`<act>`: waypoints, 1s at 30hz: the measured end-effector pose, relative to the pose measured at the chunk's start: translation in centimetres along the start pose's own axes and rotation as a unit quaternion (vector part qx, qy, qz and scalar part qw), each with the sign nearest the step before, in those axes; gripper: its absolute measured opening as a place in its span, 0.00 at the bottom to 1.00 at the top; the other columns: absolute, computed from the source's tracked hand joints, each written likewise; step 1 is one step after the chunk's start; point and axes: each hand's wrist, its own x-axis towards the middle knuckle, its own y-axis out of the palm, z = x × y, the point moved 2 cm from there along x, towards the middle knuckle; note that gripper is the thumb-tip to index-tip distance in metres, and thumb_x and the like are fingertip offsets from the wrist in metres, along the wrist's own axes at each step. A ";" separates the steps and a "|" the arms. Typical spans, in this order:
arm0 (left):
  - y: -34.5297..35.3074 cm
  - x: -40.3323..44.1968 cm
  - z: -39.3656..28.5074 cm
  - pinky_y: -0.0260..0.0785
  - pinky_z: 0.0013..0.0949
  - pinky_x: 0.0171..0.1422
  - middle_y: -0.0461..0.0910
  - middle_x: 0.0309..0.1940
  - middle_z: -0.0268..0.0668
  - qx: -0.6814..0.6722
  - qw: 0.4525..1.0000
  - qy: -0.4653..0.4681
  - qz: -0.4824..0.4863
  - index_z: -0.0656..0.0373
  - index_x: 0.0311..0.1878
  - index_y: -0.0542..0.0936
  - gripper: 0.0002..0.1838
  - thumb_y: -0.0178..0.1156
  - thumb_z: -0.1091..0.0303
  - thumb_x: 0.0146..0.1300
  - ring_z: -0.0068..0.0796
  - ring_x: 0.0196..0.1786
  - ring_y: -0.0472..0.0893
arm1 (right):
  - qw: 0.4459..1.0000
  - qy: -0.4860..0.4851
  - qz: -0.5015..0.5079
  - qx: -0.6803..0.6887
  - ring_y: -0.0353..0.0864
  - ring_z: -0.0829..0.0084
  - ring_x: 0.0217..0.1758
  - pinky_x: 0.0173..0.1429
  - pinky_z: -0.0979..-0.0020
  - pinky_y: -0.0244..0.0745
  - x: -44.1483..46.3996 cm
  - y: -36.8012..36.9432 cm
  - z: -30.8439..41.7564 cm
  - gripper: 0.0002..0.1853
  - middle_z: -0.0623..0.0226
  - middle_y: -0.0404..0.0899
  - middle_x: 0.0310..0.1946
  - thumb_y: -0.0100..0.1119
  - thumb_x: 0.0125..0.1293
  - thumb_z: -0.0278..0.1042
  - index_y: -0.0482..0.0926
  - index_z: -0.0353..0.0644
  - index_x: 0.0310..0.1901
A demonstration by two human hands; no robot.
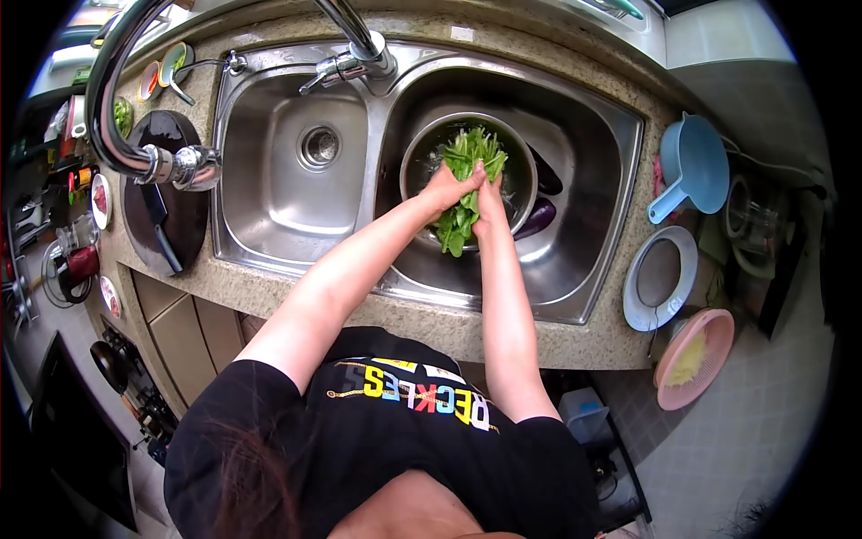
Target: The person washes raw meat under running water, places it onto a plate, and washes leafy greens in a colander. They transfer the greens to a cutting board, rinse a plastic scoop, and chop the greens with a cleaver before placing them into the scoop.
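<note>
Both my hands grip a bunch of leafy greens (474,151) over a round metal bowl (407,162) that stands in the right sink basin. My left hand (442,190) is closed round the bunch from the left, and my right hand (489,199) closes on it from the right, its thumb pointing up. Leaves stick out above and below the hands. Water appears to be in the bowl around them. Partly behind the bowl's right side lie two dark purple eggplants (537,218) on the basin floor.
A curved faucet (359,63) rises behind the sink, and a spray spout (184,168) hangs at the left. On the left counter a knife (160,229) rests on a dark round board (184,225). A blue strainer (696,162), a white-rimmed sieve (636,301) and a pink basket (718,359) stand at the right.
</note>
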 end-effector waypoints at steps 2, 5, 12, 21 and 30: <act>0.5 -1.1 -1.5 0.63 0.35 0.65 0.72 0.59 0.45 -0.039 0.997 0.049 0.042 0.63 0.66 0.62 0.46 0.70 0.44 0.53 0.36 0.61 0.72 | 0.997 -0.056 0.018 0.045 0.64 0.61 0.67 0.63 0.59 0.68 -1.4 0.6 0.8 0.41 0.61 0.60 0.66 0.58 0.66 0.52 0.44 0.57 0.72; 0.8 -2.1 -1.9 0.58 0.38 0.69 0.64 0.64 0.46 0.069 0.992 0.106 -0.003 0.61 0.70 0.56 0.50 0.65 0.38 0.54 0.37 0.67 0.65 | 0.993 -0.092 0.047 0.059 0.67 0.64 0.64 0.61 0.62 0.70 -3.8 1.4 2.1 0.36 0.62 0.64 0.63 0.58 0.67 0.46 0.49 0.56 0.71; 1.8 -7.7 -7.8 0.56 0.40 0.70 0.61 0.66 0.48 0.161 0.954 0.246 -0.052 0.60 0.71 0.54 0.48 0.66 0.45 0.57 0.38 0.69 0.62 | 0.973 -0.207 0.089 0.046 0.71 0.69 0.60 0.60 0.66 0.71 -9.1 3.0 5.0 0.26 0.66 0.68 0.60 0.54 0.71 0.37 0.57 0.54 0.67; 3.0 -12.9 -18.3 0.62 0.32 0.65 0.74 0.55 0.37 -0.044 0.903 0.422 0.060 0.61 0.64 0.64 0.32 0.65 0.58 0.62 0.26 0.59 0.71 | 0.922 -0.362 0.131 0.024 0.69 0.69 0.62 0.63 0.66 0.69 -17.5 7.0 11.9 0.24 0.66 0.65 0.61 0.43 0.75 0.30 0.51 0.54 0.69; 4.2 -18.5 -26.4 0.70 0.28 0.50 0.80 0.42 0.34 -0.124 0.792 0.594 0.066 0.62 0.51 0.74 0.16 0.59 0.61 0.67 0.22 0.45 0.76 | 0.852 -0.493 0.176 -0.008 0.70 0.75 0.59 0.60 0.70 0.70 -25.0 10.9 17.6 0.24 0.70 0.69 0.57 0.48 0.72 0.27 0.55 0.52 0.66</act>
